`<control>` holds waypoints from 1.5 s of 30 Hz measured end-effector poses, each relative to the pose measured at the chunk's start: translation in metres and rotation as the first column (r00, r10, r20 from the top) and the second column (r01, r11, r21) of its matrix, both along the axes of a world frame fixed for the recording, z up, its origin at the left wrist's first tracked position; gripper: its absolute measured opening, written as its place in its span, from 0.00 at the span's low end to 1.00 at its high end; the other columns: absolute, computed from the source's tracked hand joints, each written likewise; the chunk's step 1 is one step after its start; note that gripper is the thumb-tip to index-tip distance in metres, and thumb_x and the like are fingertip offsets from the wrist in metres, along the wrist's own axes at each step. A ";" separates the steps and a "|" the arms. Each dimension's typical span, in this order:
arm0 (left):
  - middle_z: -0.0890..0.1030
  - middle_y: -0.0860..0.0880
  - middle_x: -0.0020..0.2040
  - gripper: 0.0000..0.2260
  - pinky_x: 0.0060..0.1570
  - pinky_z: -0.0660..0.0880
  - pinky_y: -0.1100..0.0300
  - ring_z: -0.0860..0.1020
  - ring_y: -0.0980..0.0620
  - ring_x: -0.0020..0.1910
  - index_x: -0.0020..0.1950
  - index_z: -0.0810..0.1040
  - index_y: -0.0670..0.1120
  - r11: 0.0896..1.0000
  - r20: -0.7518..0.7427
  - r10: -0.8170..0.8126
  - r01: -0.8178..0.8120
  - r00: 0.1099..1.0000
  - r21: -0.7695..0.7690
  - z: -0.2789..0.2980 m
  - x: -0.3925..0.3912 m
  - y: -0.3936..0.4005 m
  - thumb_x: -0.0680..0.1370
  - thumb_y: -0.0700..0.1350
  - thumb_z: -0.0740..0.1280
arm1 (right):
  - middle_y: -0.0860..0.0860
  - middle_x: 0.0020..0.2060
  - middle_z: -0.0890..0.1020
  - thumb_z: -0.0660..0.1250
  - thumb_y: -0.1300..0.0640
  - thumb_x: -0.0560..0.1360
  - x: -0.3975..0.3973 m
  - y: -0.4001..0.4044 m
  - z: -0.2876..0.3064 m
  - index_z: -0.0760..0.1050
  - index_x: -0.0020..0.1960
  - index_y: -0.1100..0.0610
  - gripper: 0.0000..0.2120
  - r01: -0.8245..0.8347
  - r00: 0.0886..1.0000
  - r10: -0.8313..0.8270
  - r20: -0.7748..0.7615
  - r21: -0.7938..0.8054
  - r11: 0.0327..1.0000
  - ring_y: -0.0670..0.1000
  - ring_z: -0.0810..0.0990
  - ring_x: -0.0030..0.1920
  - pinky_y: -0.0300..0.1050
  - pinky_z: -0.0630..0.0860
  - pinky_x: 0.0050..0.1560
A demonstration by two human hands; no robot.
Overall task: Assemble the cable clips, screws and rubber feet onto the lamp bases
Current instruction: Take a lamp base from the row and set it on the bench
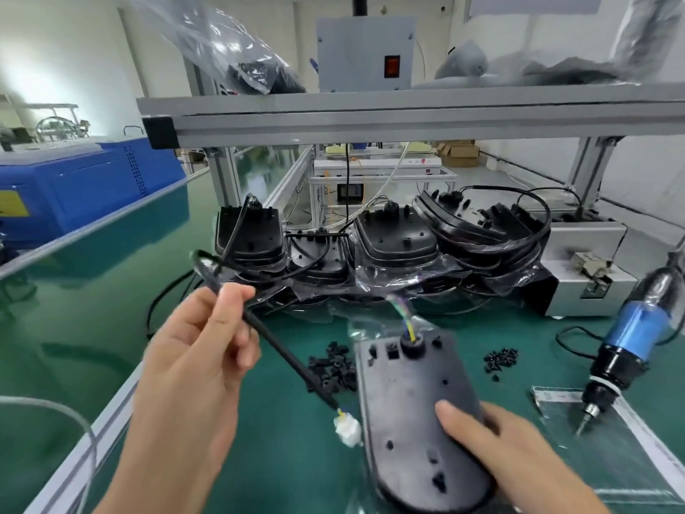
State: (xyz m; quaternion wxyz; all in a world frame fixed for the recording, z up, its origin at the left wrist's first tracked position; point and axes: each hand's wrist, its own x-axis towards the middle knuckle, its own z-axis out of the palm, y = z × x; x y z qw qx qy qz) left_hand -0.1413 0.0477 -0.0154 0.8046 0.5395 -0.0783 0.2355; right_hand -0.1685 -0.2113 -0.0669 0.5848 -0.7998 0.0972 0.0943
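No writing is legible. The left hand (202, 350) pinches a black cable (285, 359) ending in a white connector (348, 432); the right hand (496, 439) grips the lamp base (415, 413) lying on the green mat (289, 469).

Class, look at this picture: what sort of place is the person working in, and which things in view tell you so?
Most likely a factory assembly line. Clues: a long green workbench under an aluminium frame shelf, a stack of identical black lamp bases awaiting work, and an electric screwdriver beside piles of small black parts.
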 end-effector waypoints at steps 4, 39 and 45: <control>0.70 0.53 0.26 0.17 0.27 0.62 0.60 0.66 0.52 0.26 0.44 0.81 0.53 0.887 0.158 0.262 -0.302 0.952 0.348 0.010 -0.009 0.003 0.72 0.65 0.67 | 0.38 0.43 0.84 0.65 0.30 0.67 -0.012 0.026 -0.012 0.80 0.49 0.43 0.20 -0.099 0.993 0.090 -0.073 -0.129 0.987 0.37 0.81 0.44 0.33 0.72 0.44; 0.86 0.42 0.44 0.10 0.31 0.79 0.63 0.85 0.49 0.40 0.54 0.76 0.39 0.943 -0.364 -0.284 0.188 0.887 -0.276 0.046 0.064 -0.036 0.81 0.46 0.61 | 0.46 0.34 0.77 0.41 0.27 0.71 0.016 0.056 0.100 0.71 0.46 0.51 0.32 -0.029 0.737 0.583 0.341 -0.846 0.532 0.46 0.76 0.39 0.44 0.74 0.44; 0.86 0.45 0.44 0.03 0.31 0.78 0.64 0.85 0.51 0.40 0.49 0.76 0.46 0.920 -0.463 -0.374 0.256 0.803 -0.298 0.041 0.070 -0.038 0.79 0.43 0.64 | 0.47 0.40 0.78 0.55 0.49 0.82 0.025 0.059 0.094 0.67 0.51 0.51 0.06 -0.186 0.794 0.535 0.290 -0.722 0.667 0.50 0.78 0.42 0.47 0.75 0.43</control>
